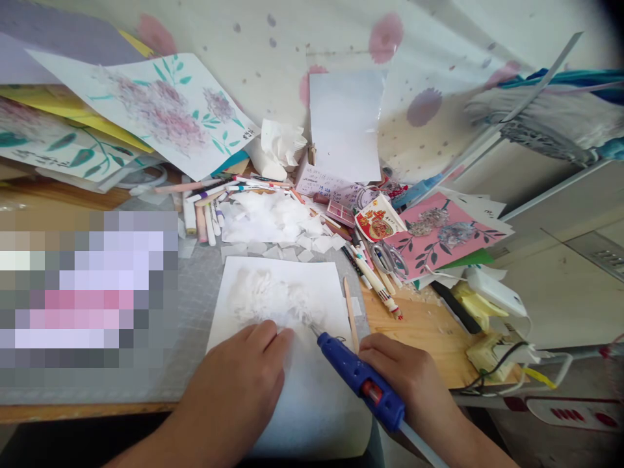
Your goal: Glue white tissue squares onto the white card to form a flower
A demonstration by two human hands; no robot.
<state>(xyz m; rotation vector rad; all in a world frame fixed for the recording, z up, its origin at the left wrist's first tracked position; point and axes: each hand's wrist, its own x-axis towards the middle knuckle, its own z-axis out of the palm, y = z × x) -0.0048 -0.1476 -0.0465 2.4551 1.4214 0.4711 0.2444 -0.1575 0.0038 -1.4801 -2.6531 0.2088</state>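
My right hand (407, 377) is wrapped round a blue glue gun (361, 380) whose metal tip points up-left at a cluster of white crumpled paper bits (266, 299) stuck on a white sheet (312, 390). My left hand (244, 377) rests on that sheet with its fingers curled together, the fingertips pressing near the paper cluster just left of the gun's tip. A thin wooden stick (351, 315) lies on the sheet's right edge.
A heap of white paper scraps (273, 218) and several pens (209, 208) lie behind the sheet on a grey cutting mat (195, 305). Flower artworks (166, 114) are stacked at back left, a pink card (439, 237), scissors (387, 257) and sticky notes (475, 309) at right. A blurred patch covers the left.
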